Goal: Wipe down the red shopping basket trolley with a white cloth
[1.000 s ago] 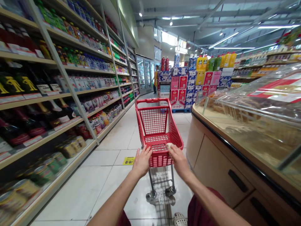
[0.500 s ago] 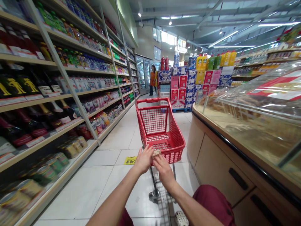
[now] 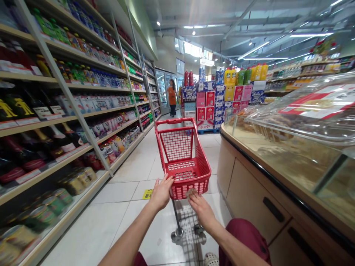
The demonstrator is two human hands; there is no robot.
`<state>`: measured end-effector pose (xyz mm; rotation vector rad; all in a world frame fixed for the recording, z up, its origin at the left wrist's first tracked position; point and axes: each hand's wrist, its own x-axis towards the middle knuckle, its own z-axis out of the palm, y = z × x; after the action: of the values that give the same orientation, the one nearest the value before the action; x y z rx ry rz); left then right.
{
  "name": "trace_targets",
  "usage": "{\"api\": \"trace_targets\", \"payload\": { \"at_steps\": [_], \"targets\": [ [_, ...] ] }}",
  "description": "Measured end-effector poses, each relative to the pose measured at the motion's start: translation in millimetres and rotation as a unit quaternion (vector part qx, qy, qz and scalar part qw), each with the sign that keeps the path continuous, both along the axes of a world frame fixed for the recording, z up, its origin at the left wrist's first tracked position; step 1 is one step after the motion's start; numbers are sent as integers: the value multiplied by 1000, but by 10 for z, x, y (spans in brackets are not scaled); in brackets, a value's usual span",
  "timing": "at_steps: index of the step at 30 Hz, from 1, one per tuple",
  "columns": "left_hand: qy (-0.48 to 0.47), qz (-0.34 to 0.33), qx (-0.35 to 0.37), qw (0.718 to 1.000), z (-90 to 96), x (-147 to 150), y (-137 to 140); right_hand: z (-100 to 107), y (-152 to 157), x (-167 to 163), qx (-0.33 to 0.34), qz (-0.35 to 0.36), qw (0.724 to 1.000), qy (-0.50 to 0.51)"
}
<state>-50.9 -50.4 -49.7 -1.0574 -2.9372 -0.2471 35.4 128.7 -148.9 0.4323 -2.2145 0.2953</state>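
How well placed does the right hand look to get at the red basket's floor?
Probably yes: the right hand, holding a crumpled wad, is at the red basket's near wall, and the top is open.

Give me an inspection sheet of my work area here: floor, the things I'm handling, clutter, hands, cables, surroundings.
Surface: pale tiled floor with a yellow label stuck to it.
Job's things: red shopping cart upright on its wheels; small greyish wad, its material unclear, at the cart's near wall.
Clutter: one small pale patch on the floor; cannot tell what it is.
Left hand: open, at the cart's near left corner.
Right hand: holding the wad.
Cables: nothing seen.
Surroundings: stocked drink shelves left; wood-panelled counter right; stacked boxes ahead; person in orange beyond.
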Motion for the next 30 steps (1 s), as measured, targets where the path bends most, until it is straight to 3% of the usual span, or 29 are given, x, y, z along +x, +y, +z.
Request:
{"api": "trace_targets", "payload": {
  "at_steps": [5,11,17,21,27,30],
  "targets": [
    [7,9,1,1000,9,20,11,37,150,73,-35,-51,997,35],
    [-6,11,2,1000,24,25,23,-72,338,193,6,-56,998,-7],
    [0,19,9,1000,10,18,30,-22,463,154,-36,-142,988,36],
    [-6,18,14,1000,19,38,29,-167,453,173,1,-122,992,-27],
    [-4,20,26,999,27,43,32,28,532,86,-56,-159,985,46],
    [-13,20,25,999,41,48,34,-36,509,83,-22,-145,988,38]
  ]
}}
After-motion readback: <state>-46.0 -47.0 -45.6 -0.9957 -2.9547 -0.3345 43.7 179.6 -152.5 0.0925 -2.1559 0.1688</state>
